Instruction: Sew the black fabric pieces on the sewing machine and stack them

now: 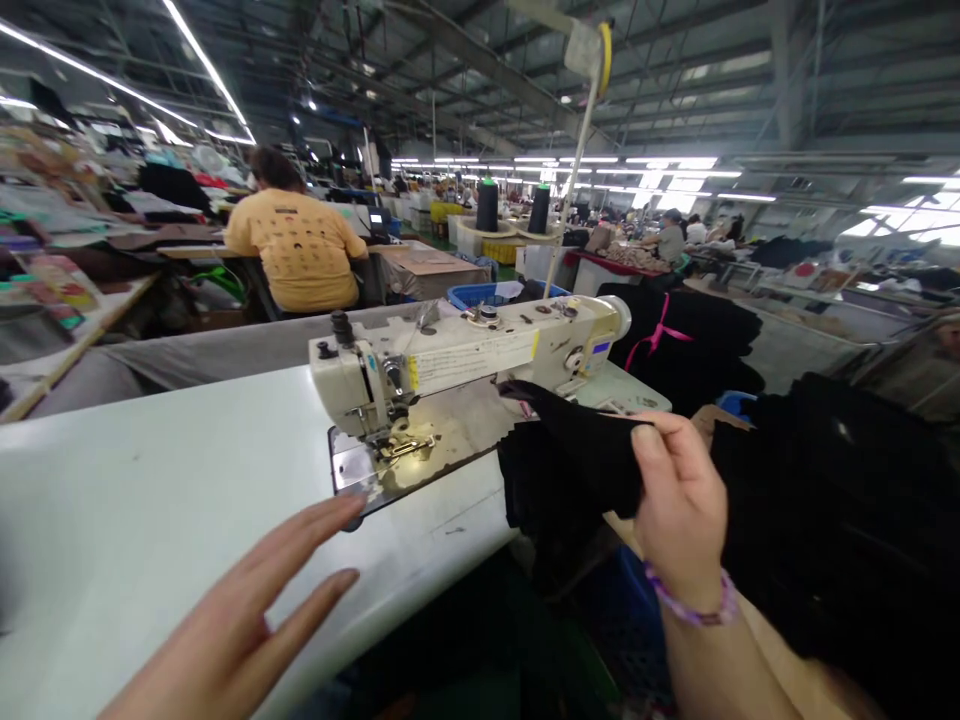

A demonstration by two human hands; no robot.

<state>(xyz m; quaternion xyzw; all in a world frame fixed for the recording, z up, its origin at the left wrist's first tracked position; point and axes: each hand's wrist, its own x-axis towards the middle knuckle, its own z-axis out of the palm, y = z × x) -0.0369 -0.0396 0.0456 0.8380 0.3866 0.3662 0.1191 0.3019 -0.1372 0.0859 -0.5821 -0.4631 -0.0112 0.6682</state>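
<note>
My left hand (240,610) hovers open, fingers spread, above the white sewing table (150,500), its fingertips near the metal plate (352,468) at the machine's base. A cream industrial sewing machine (457,365) stands on the table, its needle area (397,430) just beyond that hand. My right hand (679,510) pinches a black fabric piece (577,460) beside the machine, and the cloth trails down past the table's edge. A beaded purple bracelet (694,600) circles my right wrist. A large heap of black fabric (840,500) lies to the right of that hand.
Behind the machine are a thread stand pole (574,180), black thread cones (487,205) and a blue crate (480,295). Black garments tied with pink ribbon (660,335) lie at right. A co-worker in a yellow shirt (296,245) sits ahead at left.
</note>
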